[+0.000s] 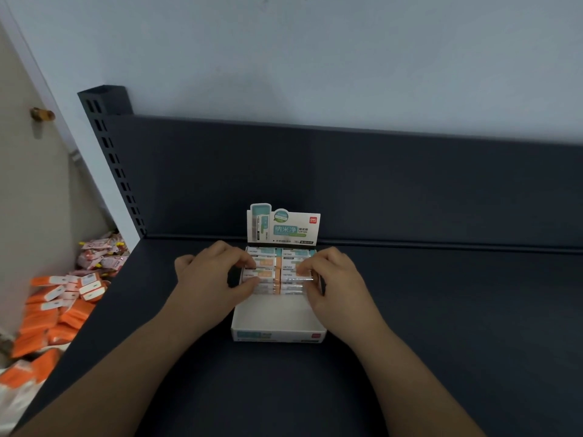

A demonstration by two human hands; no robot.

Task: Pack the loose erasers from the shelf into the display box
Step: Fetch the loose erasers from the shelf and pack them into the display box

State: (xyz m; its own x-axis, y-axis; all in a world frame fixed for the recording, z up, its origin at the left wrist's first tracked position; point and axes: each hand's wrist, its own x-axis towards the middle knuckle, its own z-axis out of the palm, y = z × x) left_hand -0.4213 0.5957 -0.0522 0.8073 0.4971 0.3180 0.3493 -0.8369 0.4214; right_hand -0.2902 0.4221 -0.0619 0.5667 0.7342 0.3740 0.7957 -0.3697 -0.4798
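Gripping erasers (pixel 266 263) in the rear rows, left hand (pixel 217 274) and right hand (pixel 332 279) work a display box (pixel 277 335) judged half filled, front section unpacked.

- Shelf (pixel 441 310): bare dark deck R, L & in front of display box (pixel 277 335); a hand can pass on all 3 sides.
- Display box: front half open from above; rear half filled w/ erasers (pixel 268 270).
- Header card (pixel 284 227): upright at box rear, bars approach from behind.
- Back panel (pixel 347 184): just beyond card.
- Slotted upright (pixel 110 159): far L corner.
- Left hand (pixel 214 279), right hand (pixel 334 285): over the erasers, crowding both box sides.
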